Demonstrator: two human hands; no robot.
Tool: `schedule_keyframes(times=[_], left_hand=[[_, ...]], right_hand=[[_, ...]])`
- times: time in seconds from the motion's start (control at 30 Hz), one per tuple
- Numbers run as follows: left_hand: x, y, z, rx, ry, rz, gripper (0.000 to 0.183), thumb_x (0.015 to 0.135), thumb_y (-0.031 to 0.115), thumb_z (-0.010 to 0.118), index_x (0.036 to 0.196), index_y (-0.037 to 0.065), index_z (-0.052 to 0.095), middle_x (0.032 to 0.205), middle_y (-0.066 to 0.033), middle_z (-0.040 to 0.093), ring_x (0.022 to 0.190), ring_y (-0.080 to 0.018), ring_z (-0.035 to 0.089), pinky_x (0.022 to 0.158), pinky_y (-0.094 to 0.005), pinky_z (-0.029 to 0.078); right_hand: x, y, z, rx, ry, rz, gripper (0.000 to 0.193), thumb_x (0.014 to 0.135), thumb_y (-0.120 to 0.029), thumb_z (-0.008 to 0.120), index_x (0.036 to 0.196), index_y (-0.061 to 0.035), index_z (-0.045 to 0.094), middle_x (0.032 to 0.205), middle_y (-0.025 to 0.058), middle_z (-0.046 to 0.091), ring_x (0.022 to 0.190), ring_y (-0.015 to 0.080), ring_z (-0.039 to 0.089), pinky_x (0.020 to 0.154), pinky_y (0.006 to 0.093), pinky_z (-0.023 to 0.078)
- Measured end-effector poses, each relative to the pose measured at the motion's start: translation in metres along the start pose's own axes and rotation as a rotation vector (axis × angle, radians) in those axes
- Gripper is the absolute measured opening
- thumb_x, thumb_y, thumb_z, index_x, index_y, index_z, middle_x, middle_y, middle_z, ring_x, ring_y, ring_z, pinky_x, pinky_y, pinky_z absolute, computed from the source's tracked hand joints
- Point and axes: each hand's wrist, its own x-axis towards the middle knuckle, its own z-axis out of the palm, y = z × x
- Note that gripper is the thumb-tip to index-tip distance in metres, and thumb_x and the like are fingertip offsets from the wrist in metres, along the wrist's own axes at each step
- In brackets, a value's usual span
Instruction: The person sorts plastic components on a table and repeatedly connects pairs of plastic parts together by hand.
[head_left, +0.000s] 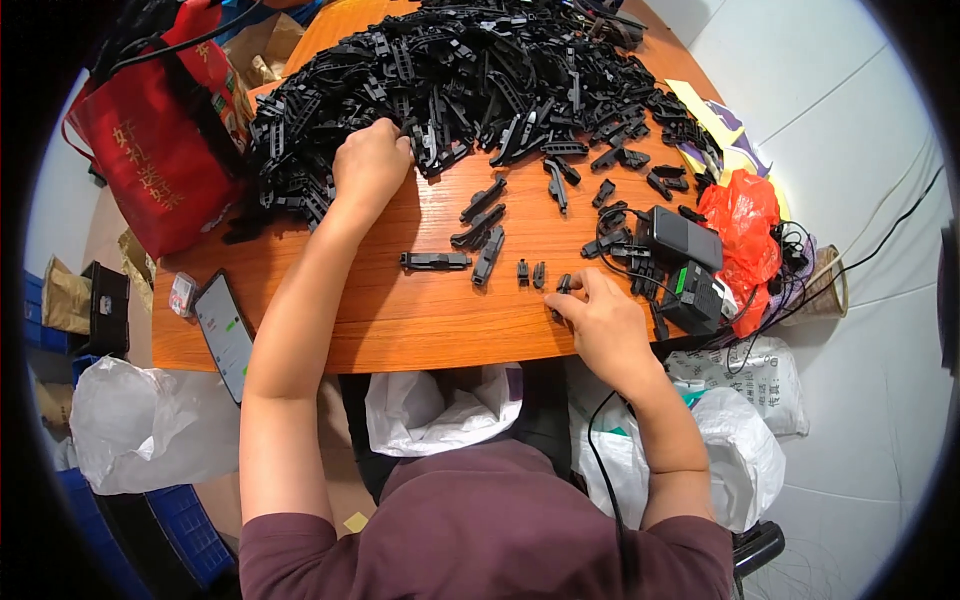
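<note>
Over our maroon shirt, our right hand pinches a small black clip at the wooden table edge, our left hand curled, gripping into the black parts pile across the table.

Even, diffuse light, seemingly from overhead, fills the fisheye view; the wooden table shows a soft sheen near its front edge but no hard glare; shadows are short and faint, one lying under the left hand and another beneath the right hand. The heap of black plastic parts reads as a dark mass, its detail lost in low contrast; the red plastic bag is vividly saturated. A black circular vignette rings the frame; straight edges bow toward the rim; the corners are slightly soft, while the centre stays fairly sharp with little motion blur.
</note>
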Motion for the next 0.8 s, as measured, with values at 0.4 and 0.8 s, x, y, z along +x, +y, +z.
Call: schedule_keyframes(times=[0.4, 0.8], left_hand=[[-0.085, 0.043, -0.048, -1.518, -0.572, -0.024, 0.04, 0.081, 0.003, 0.063, 0.12, 0.002, 0.052, 0.106, -0.0104, 0.063, 0.087, -0.0135, 0.062, 0.067, -0.0233, 0.052], [-0.114, 0.052, -0.055, -1.455, -0.398, 0.346, 0.033, 0.088, -0.002, 0.054, 0.12, -0.001, 0.051, 0.109, -0.0111, 0.061, 0.096, -0.0124, 0.058, 0.078, -0.0239, 0.048]], right_hand=[[0.035, -0.034, -0.019, 0.876, 0.318, 0.008, 0.023, 0.08, 0.003, 0.061, 0.103, -0.0017, 0.062, 0.084, 0.0108, 0.063, 0.072, 0.0148, 0.062, 0.061, 0.0252, 0.05], [0.038, -0.05, -0.025, 0.978, 0.243, 0.144, 0.019, 0.078, 0.003, 0.064, 0.096, 0.0007, 0.056, 0.07, 0.0113, 0.062, 0.06, 0.0184, 0.063, 0.053, 0.0264, 0.048]])
